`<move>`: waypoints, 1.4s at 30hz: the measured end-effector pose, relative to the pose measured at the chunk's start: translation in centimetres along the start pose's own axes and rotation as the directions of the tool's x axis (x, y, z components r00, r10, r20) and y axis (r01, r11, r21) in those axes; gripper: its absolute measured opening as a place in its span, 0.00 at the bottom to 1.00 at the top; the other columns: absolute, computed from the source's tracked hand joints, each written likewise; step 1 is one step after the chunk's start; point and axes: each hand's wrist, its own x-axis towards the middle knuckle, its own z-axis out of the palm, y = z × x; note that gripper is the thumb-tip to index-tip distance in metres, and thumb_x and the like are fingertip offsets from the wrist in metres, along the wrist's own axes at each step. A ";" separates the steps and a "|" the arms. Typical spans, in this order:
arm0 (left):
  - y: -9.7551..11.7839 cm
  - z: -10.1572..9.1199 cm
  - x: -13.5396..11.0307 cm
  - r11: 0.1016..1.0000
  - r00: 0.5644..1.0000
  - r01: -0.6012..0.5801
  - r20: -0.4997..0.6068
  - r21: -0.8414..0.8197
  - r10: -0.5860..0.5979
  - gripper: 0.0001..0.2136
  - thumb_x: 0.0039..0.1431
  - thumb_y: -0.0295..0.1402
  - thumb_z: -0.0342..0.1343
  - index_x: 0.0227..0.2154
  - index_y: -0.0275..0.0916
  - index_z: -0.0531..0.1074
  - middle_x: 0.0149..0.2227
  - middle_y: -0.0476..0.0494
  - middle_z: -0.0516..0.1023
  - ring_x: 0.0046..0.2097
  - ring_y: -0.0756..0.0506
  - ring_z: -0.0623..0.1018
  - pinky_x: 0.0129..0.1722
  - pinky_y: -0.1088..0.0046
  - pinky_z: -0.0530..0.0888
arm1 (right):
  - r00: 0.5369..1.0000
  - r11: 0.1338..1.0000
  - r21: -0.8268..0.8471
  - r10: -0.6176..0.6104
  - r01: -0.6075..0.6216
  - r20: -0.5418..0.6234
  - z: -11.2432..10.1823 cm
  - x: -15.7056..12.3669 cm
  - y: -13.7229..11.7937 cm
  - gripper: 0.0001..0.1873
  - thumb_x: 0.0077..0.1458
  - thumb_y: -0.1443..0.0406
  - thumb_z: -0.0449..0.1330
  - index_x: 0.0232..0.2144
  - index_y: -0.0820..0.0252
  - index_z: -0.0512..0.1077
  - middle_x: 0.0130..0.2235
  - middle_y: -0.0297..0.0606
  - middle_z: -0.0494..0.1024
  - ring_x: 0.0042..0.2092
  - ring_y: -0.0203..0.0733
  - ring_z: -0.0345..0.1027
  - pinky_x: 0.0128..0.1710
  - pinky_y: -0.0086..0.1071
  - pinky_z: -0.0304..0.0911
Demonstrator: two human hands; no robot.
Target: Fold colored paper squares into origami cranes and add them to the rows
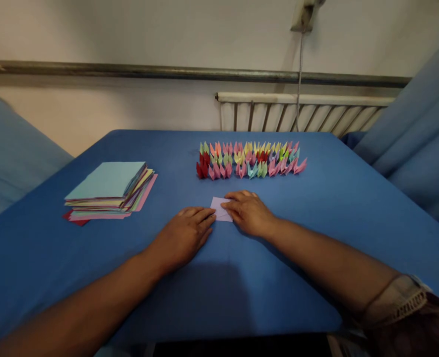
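Observation:
A small square of folded lilac paper (pixel 222 209) lies flat on the blue-covered table, with a crease line across its lower part. My left hand (pixel 187 232) rests palm down with its fingers stretched out, the fingertips touching the paper's left edge. From the right, my right hand (pixel 249 212) holds the paper against the table, its bent fingers and thumb on the upper right part and covering that corner. Beyond the hands stand several rows of small folded paper cranes (pixel 251 161) in pink, red, yellow, green and blue.
To the left sits a thick stack of coloured paper sheets (pixel 105 181), light blue on top, with a red corner (pixel 80 219) poking out below. Blue cloth (pixel 93 263) covers the table. Behind it are a wall pipe (pixel 167 72), a radiator (pixel 308 99) and a hanging cable (pixel 300 74).

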 end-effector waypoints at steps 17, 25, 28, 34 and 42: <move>0.6 -0.5 -0.1 0.999 0.999 0.029 -0.026 -0.023 -0.030 0.18 0.65 0.35 0.47 0.56 0.37 0.68 0.58 0.36 0.69 0.55 0.38 0.70 0.55 0.55 0.68 | 0.999 0.998 0.061 0.016 -0.013 -0.047 0.4 -0.1 0.3 0.14 0.62 0.65 0.54 0.48 0.52 0.74 0.51 0.39 0.72 0.50 0.45 0.62 0.50 0.41 0.58; 0.8 -0.1 0.5 1.000 1.000 0.022 0.022 0.004 -0.022 0.18 0.66 0.36 0.47 0.54 0.35 0.69 0.55 0.36 0.71 0.52 0.39 0.71 0.53 0.57 0.69 | 0.998 0.995 0.087 0.043 -0.039 -0.040 0.2 0.2 0.3 0.16 0.60 0.67 0.54 0.50 0.57 0.72 0.47 0.41 0.73 0.49 0.44 0.62 0.50 0.40 0.58; 0.7 0.0 0.7 0.999 1.000 0.003 0.009 0.032 -0.003 0.16 0.67 0.35 0.46 0.53 0.36 0.70 0.54 0.38 0.73 0.51 0.40 0.72 0.52 0.58 0.68 | 0.996 0.992 0.085 0.090 -0.088 -0.015 -0.1 0.4 0.0 0.15 0.60 0.66 0.55 0.48 0.58 0.73 0.44 0.42 0.73 0.47 0.43 0.63 0.49 0.38 0.58; 0.0 -0.1 1.5 0.994 0.996 -0.081 -0.040 0.079 0.084 0.13 0.67 0.32 0.46 0.46 0.39 0.73 0.48 0.41 0.77 0.47 0.42 0.74 0.49 0.60 0.67 | 0.971 0.971 0.035 0.235 -0.237 0.052 -0.9 -0.2 -1.8 0.11 0.61 0.64 0.52 0.41 0.60 0.73 0.39 0.41 0.75 0.41 0.41 0.68 0.43 0.33 0.60; 1.0 -1.2 1.7 0.993 0.994 -0.103 0.025 0.062 0.102 0.11 0.63 0.36 0.52 0.45 0.39 0.74 0.48 0.43 0.78 0.47 0.42 0.75 0.49 0.61 0.66 | 0.964 0.976 -0.010 0.215 -0.216 0.156 -1.9 -0.8 -2.8 0.13 0.62 0.66 0.49 0.41 0.61 0.73 0.40 0.43 0.76 0.42 0.42 0.70 0.42 0.33 0.60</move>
